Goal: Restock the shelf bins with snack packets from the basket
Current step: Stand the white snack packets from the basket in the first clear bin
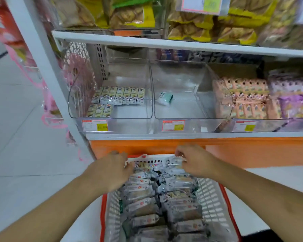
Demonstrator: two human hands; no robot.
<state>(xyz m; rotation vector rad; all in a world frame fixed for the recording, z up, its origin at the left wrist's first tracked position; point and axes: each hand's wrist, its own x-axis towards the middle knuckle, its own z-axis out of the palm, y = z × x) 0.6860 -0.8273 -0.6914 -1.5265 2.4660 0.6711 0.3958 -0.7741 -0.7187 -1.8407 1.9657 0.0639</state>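
A white basket with a red rim (212, 194) stands on the floor below the shelf, packed with several grey snack packets (143, 206). My left hand (115, 166) reaches into its far left corner and its fingers curl around packets there. At the far end of the basket, my right hand (194, 161) pinches a packet (173, 162). On the shelf above, the left clear bin (112, 117) holds several small packets (119, 96) along its back and left side. The middle clear bin (180, 117) holds one green-and-white packet (164, 98).
Bins to the right hold peach packets (243, 96) and purple packets (294, 100). The upper shelf carries yellow snack bags (208, 27). Price tags (94, 125) line the shelf front. An orange panel (252, 152) runs under the shelf. White floor tiles (16, 145) lie to the left.
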